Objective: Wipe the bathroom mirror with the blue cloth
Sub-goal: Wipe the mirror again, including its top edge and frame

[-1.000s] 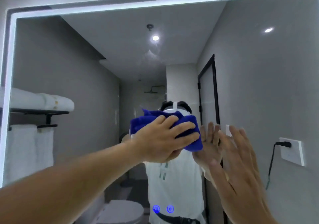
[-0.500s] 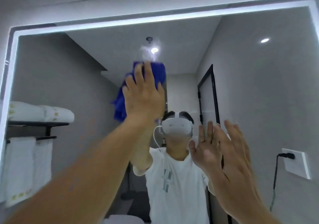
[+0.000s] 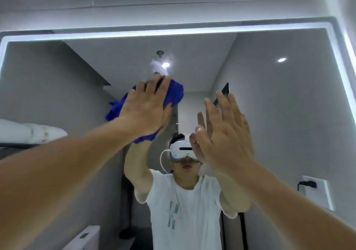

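The bathroom mirror (image 3: pixel 279 115) fills the view, framed by a lit white strip. My left hand (image 3: pixel 146 107) presses the crumpled blue cloth (image 3: pixel 173 93) flat against the glass, left of centre and fairly high, with fingers straight. The cloth sticks out above, left and below the hand. A hazy smear (image 3: pixel 161 62) marks the glass just above the cloth. My right hand (image 3: pixel 225 134) lies flat on the mirror to the right, fingers straight and pointing up, meeting its own reflection.
The mirror reflects a person in a white shirt and headset, a shelf with rolled white towels (image 3: pixel 32 132) at the left, a black door frame, a wall socket with a plug (image 3: pixel 316 190) at the right, and ceiling lights.
My left hand carried the cloth from chest height up the glass, then shifted slightly right. The right hand stayed flat on the mirror. The camera tilted up.
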